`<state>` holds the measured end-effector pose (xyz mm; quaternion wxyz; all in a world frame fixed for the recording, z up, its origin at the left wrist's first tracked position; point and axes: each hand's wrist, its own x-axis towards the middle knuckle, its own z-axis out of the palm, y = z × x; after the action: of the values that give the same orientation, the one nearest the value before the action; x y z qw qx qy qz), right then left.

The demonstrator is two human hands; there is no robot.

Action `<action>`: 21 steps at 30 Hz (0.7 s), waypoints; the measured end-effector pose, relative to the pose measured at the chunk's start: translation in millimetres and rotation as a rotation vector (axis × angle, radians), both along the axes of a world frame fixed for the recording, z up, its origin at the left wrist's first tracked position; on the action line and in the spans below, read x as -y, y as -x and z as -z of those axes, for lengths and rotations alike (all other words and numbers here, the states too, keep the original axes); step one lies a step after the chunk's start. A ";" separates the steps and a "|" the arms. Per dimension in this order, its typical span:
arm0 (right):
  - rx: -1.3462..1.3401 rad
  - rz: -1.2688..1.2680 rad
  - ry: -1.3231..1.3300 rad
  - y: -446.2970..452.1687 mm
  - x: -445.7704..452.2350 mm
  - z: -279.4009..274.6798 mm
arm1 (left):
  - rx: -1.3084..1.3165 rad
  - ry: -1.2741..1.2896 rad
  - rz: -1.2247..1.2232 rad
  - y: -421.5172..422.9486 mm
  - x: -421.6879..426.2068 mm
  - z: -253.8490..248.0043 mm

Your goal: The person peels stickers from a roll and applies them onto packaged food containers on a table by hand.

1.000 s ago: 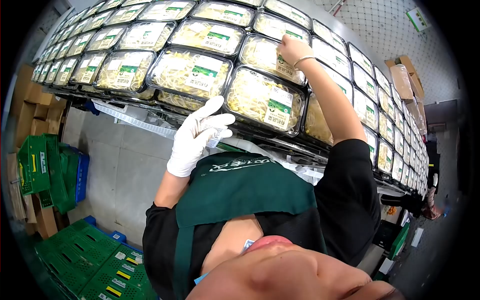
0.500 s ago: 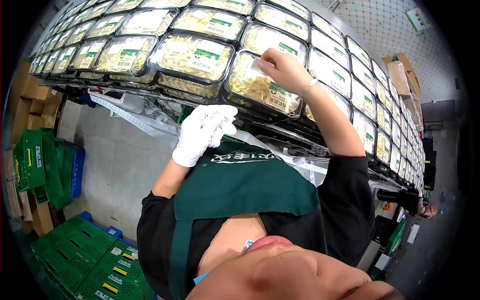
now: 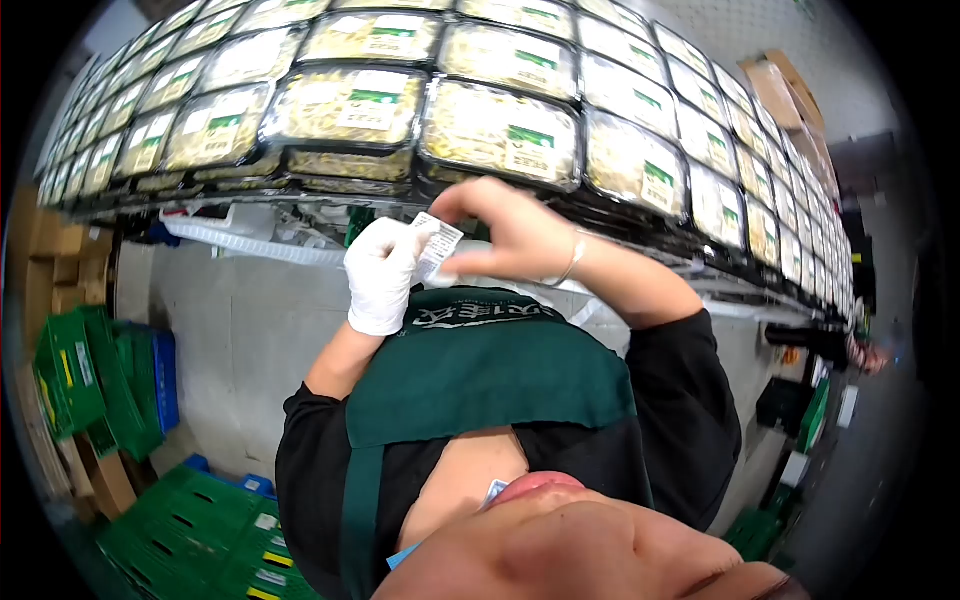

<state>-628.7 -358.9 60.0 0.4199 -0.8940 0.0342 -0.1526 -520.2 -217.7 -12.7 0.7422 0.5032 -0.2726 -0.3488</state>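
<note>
My left hand, in a white glove, is closed on a small white printed label in front of the apron. My bare right hand is right beside the label, somewhat blurred, its thumb and fingers apart around the label's right side. Whether its fingertips touch the label I cannot tell. Just beyond both hands, a clear-lidded tray of bean sprouts with a green and white label sits at the near edge of the rows. Another sprout tray stands to its left, stacked on a lower one.
Many similar packed trays spread left and right along the stand. Green crates lie at lower left, with more green crates and a blue one behind. Cardboard boxes stand at far left. Another person's arm shows at right.
My right hand has come back from the sprout tray to the label at my left hand. The view has shifted, and the printed label now shows between the hands.
</note>
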 end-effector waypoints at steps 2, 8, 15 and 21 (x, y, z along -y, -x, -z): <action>0.079 0.034 -0.007 12.1 -7.6 1.9 | -0.092 0.029 -0.030 13.1 3.2 -2.3; -0.285 0.587 0.404 78.0 108.8 -26.1 | 0.226 -0.129 0.457 22.8 21.7 -13.8; -0.227 0.539 1.236 94.1 151.3 14.1 | 0.270 -0.159 0.552 48.3 61.1 -31.4; -0.368 0.616 0.417 115.5 173.3 -4.6 | -0.142 0.027 0.366 81.7 102.9 -40.3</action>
<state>-744.3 -532.1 64.6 0.1515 -0.9201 0.3432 -0.1124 -602.0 -320.7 27.6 0.6905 0.4094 -0.3111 -0.5088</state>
